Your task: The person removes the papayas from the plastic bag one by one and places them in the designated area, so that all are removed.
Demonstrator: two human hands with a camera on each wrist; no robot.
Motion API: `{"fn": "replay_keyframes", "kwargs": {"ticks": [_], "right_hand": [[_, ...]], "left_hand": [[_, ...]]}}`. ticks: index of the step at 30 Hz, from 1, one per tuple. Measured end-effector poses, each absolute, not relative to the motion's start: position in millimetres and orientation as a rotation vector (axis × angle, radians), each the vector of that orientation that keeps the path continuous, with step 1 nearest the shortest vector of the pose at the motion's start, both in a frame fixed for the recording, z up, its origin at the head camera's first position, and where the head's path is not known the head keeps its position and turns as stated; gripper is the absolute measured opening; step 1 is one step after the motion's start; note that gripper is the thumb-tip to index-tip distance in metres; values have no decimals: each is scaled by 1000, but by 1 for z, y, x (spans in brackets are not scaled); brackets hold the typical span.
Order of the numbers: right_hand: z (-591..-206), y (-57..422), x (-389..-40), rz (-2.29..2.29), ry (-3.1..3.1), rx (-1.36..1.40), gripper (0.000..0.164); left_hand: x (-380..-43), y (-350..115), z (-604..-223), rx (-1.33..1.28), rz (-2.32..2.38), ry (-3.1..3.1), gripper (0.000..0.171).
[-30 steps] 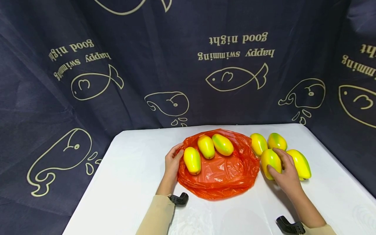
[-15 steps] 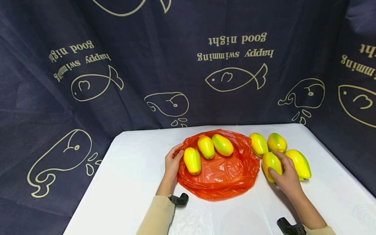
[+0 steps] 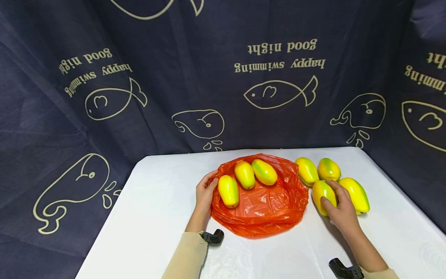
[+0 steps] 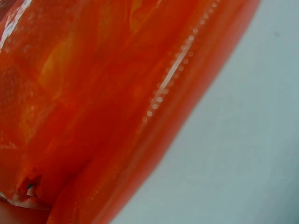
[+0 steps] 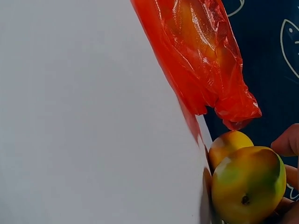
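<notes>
My left hand (image 3: 204, 195) grips the left rim of a red plastic bag (image 3: 258, 201), which lies spread with its mouth up. In the left wrist view the red film fills much of the frame, and a bit of finger shows at the lower left corner. Inside the bag are three yellow-green mangoes (image 3: 228, 192), grouped at its left and back. Right of the bag, my right hand (image 3: 343, 207) holds another mango (image 3: 323, 197) between thumb and fingers, close over the table. The right wrist view shows this mango's rounded end (image 5: 247, 186), with the thumb and fingertips along its side.
Three more mangoes lie on the white table (image 3: 156, 201) around the held one: one by the bag's right rim (image 3: 307, 170), one behind (image 3: 329, 169) and one to the right (image 3: 355, 195). A dark cloth (image 3: 195, 69) with fish drawings hangs behind.
My right hand, with the mango, has shifted slightly right and nearer to me. My left hand and the bag have stayed in place.
</notes>
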State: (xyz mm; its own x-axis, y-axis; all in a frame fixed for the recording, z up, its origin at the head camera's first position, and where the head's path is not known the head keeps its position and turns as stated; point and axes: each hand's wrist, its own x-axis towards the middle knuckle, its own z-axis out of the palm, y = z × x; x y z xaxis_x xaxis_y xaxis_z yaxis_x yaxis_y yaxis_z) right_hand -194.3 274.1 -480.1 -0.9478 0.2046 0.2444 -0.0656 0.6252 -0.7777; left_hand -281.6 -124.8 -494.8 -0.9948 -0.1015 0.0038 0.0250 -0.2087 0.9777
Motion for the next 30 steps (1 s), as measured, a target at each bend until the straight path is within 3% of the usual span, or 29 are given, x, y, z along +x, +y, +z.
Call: {"fn": "replay_keyframes", "kwargs": {"ticks": [14,30], "right_hand": [[-470,267,-193,1165,-2393,-122,55],[-432,237,-200,1362,-2308,-3,54]], "left_hand": [[-280,-124,-493,84,-2385,-1918,33],[-280,-126,-494,98,-2360,-1927,33]]}}
